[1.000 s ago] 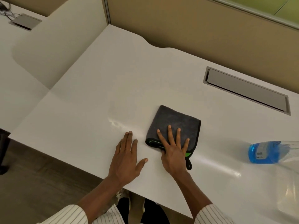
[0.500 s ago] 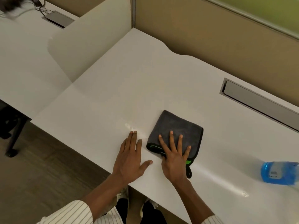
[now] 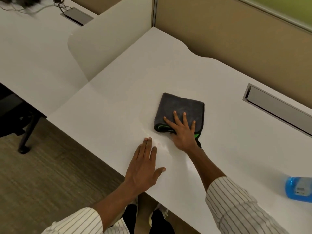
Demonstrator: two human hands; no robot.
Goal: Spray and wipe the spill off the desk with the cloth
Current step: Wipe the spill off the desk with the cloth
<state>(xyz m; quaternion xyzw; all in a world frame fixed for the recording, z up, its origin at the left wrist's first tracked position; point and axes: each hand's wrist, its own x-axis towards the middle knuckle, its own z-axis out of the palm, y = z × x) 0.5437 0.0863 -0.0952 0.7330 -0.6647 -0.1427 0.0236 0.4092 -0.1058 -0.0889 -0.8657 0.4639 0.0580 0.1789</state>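
A folded dark grey cloth (image 3: 180, 108) with green trim lies on the white desk (image 3: 126, 85). My right hand (image 3: 183, 130) presses flat on the cloth's near edge, fingers spread. My left hand (image 3: 143, 168) rests flat on the bare desk just left of and nearer than the cloth, holding nothing. A faint wet smear (image 3: 158, 143) glistens on the desk between the two hands. The blue spray bottle (image 3: 298, 189) lies at the right edge, partly cut off.
A grey cable hatch (image 3: 276, 107) is set into the desk at the back right. A beige partition (image 3: 236, 36) runs behind. Another white desk (image 3: 33, 53) with a hatch (image 3: 76, 16) and cables adjoins on the left. The desk's front edge is near my body.
My right hand has pushed the cloth away from me, farther onto the desk. The left hand stayed flat. The view has shifted left, so the bottle sits nearer the right edge.
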